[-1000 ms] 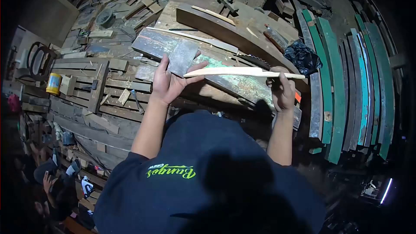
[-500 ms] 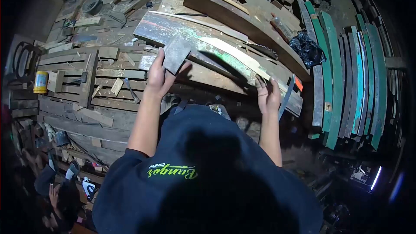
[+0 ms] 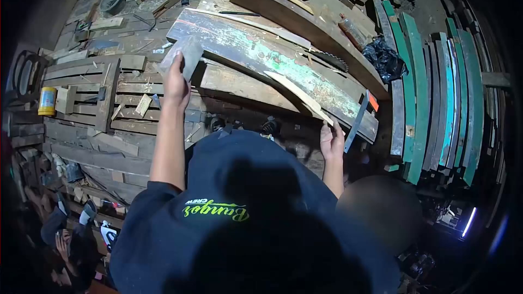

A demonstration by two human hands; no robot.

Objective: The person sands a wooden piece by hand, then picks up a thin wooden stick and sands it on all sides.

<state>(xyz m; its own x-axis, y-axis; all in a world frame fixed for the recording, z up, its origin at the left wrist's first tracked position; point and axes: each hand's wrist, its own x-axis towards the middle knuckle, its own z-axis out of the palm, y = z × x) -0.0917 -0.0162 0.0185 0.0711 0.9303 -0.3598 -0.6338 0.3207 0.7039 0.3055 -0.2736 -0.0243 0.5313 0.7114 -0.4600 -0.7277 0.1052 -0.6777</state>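
Observation:
My left hand (image 3: 177,83) is closed round a flat, grey, roughly rectangular piece (image 3: 186,57), just off the left end of a long plank. I cannot make out its material. The fingers of my right hand (image 3: 332,142) pinch the near end of a thin, pale, curved wood strip (image 3: 297,93). That strip slants over the near edge of the plank (image 3: 245,41), whose worn surface carries flaking green paint. Close to my right hand, a saw (image 3: 358,122) with an orange handle lies across the plank's right end.
Behind the plank stands a thick brown beam (image 3: 310,32). A black plastic bag (image 3: 384,61) and green boards (image 3: 417,98) are at the right. To the left are a slatted wood frame (image 3: 111,95) and a yellow container (image 3: 47,101). Another person's hand (image 3: 64,245) shows at lower left.
My left hand has moved left and tilted the grey piece away from the plank. My right hand has drawn the pale strip towards my body, so it overhangs the plank's near edge.

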